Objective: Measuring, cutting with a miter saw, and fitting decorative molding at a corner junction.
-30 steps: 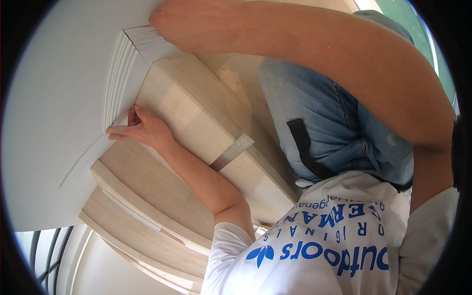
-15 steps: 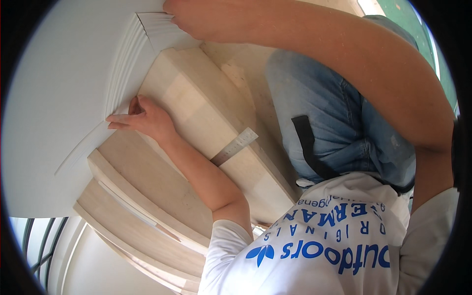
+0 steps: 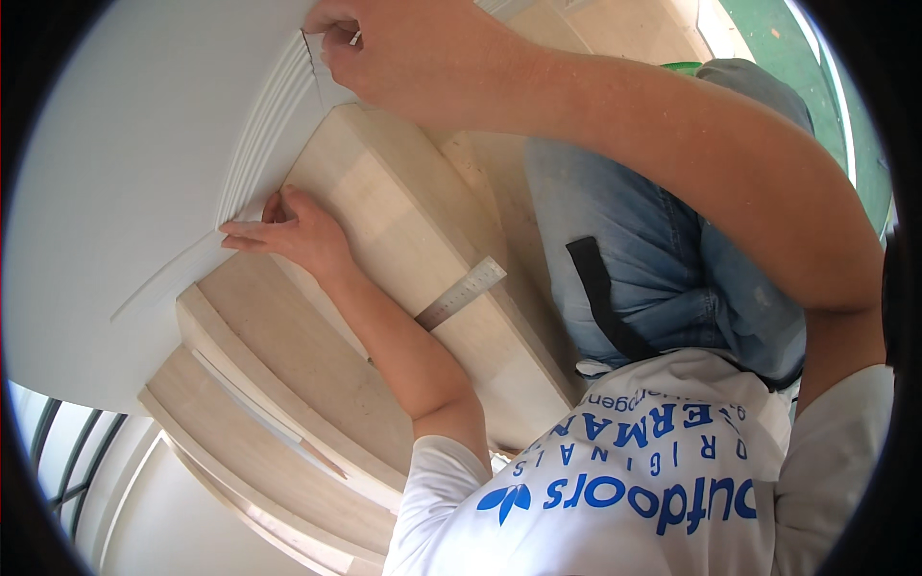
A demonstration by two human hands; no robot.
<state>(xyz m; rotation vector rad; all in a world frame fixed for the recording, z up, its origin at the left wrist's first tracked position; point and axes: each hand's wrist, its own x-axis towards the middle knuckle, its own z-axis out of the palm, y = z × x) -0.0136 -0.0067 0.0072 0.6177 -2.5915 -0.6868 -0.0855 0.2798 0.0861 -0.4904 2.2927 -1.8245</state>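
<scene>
My left hand point(image 3: 303, 235) is at the lower end of a white ribbed moulding point(image 3: 257, 134) that runs up the white wall beside the stairs. Its fingertips press at the moulding's end, with the thumb bent against the lower edge. My right hand point(image 3: 403, 62) is curled at the moulding's upper end, by a dark joint line. Its fingers are bent together around something small and pale that I cannot make out. A metal ruler point(image 3: 466, 291) lies across the stair tread, partly under my left forearm.
Pale stone stair treads point(image 3: 288, 317) curve down to the lower left. Dark window bars point(image 3: 67, 461) stand at the bottom left. My jeans-clad knee point(image 3: 615, 221) rests close to the step. A groove or thin strip point(image 3: 163, 274) continues along the wall below the moulding.
My right hand has come down and further into view, its fingers now curled at the moulding's upper joint. The left hand keeps its place on the lower end while the view shifts slightly.
</scene>
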